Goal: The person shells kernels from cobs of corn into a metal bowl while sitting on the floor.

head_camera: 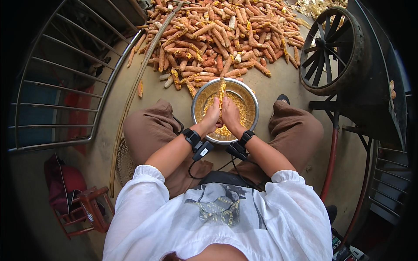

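Note:
Between my knees stands a round stainless steel basin [197, 122] with loose yellow corn kernels [239, 103] in its bottom. Over it, both hands grip one corn cob [222, 88], whose tip points away from me. Rows of yellow kernels remain on part of that cob, while its tip looks bare. My left hand [211, 115] is wrapped around the cob from the left. Against its right side presses my right hand [230, 112]. The lower end of the cob is hidden by my hands.
A large heap of mostly stripped corn cobs [209, 42] lies beyond the basin. Along my left runs a long wooden pole [143, 65], near a metal railing [94, 130] and a wooden stool [93, 208]. To the right stands a machine with a spoked wheel [326, 49].

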Demonstrator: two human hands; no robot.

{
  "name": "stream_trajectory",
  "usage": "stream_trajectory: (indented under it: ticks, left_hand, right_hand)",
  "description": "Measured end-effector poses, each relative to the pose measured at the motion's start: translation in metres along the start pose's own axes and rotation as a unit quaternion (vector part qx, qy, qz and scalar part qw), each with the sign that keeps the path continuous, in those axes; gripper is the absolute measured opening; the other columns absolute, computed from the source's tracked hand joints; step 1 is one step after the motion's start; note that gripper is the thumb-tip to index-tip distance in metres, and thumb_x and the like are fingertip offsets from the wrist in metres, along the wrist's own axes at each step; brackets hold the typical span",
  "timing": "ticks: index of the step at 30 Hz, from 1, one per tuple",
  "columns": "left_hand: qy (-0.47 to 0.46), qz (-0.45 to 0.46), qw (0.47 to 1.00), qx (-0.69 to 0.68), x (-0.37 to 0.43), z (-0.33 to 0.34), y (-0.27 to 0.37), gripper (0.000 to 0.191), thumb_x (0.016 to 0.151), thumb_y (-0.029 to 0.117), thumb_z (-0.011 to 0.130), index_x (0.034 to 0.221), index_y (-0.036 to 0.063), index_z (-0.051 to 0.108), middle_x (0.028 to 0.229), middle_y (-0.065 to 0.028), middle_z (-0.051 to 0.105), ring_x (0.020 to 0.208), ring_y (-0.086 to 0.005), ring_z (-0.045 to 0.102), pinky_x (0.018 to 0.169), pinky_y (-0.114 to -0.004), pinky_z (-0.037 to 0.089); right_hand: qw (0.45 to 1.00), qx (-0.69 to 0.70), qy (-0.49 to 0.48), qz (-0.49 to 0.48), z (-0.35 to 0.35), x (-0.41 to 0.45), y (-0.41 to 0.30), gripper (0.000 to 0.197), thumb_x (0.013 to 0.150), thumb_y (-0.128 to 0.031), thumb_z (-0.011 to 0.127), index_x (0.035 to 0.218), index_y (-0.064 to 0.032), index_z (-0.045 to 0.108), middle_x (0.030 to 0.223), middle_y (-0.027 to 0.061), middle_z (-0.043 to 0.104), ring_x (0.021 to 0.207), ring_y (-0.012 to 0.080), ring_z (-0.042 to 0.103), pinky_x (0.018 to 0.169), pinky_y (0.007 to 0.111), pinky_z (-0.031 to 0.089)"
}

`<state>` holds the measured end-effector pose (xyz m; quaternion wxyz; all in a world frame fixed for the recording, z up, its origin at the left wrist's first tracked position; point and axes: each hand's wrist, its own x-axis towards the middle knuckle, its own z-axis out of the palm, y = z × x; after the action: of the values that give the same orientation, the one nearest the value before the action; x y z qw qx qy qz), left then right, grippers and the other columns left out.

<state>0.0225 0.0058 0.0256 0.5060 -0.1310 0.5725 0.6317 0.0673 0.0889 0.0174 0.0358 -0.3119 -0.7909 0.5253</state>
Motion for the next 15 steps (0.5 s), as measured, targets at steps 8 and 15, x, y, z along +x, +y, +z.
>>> stream_trajectory:
  ticks: [8,15]
  left_hand:
    - [0.009,-0.02,1.0,-0.011,0.002,-0.001,-0.002,0.047,0.09,0.06,0.026,0.09,0.0154,0.042,0.052,-0.0017,0.039,0.036,-0.0129,0.035,0.031,-0.022,0.02]
    - [0.0,-0.069,0.998,-0.009,0.002,-0.005,-0.001,0.045,0.09,0.059,0.025,0.089,0.0166,0.041,0.055,-0.0022,0.04,0.037,-0.0126,0.035,0.031,-0.022,0.019]
  right_hand:
    - [0.991,-0.051,0.058,-0.106,0.005,0.003,0.012,0.039,0.094,-0.028,0.034,0.079,0.0024,0.053,0.062,0.0241,0.056,0.057,0.0401,0.057,0.055,0.049,0.044]
    - [0.996,-0.005,-0.02,-0.083,0.001,0.007,0.026,0.039,0.094,-0.028,0.036,0.075,0.002,0.054,0.068,0.026,0.057,0.067,0.0418,0.057,0.06,0.048,0.043]
